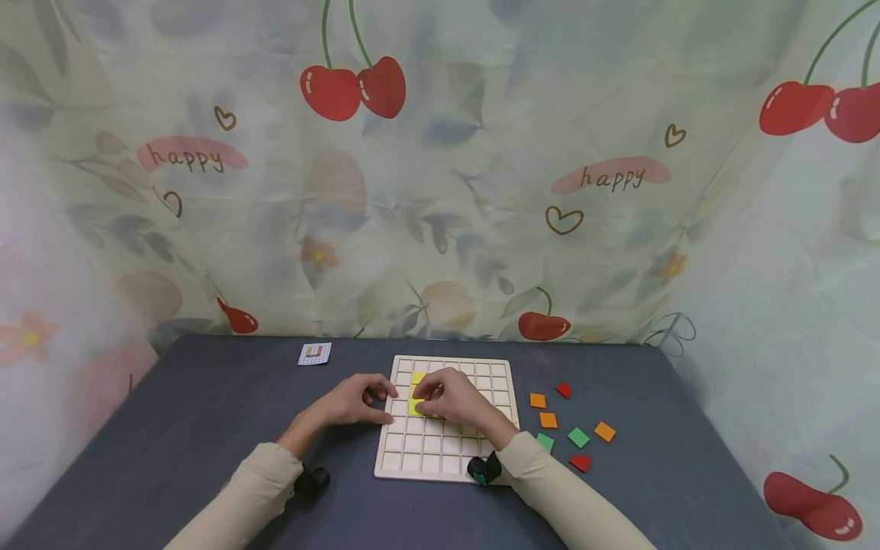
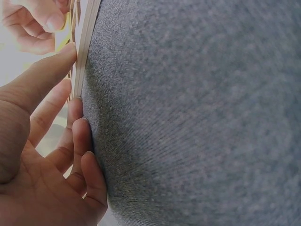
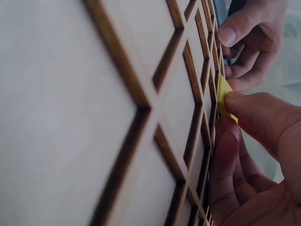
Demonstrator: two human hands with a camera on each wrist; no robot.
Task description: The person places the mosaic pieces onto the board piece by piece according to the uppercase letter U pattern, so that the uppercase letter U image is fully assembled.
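A wooden grid board (image 1: pixel 429 464) lies on the dark table, with yellow square tiles (image 1: pixel 418 377) in cells of its left part. My right hand (image 1: pixel 455 397) is over these cells. In the right wrist view, its thumb and fingers pinch a yellow tile (image 3: pixel 223 96) at the grid, and the fingers partly cover it. My left hand (image 1: pixel 357 399) rests at the board's left edge. In the left wrist view, the thumb (image 2: pixel 56 63) lies against the edge and the other fingers, loosely bent, are beside it.
Right of the board lie loose tiles: orange squares (image 1: pixel 548 420), green squares (image 1: pixel 578 437) and red triangles (image 1: pixel 580 463). A small printed card (image 1: pixel 314 354) with a coloured pattern is at the back left. Behind the table (image 1: pixel 241 389) hangs a patterned curtain (image 1: pixel 440 191).
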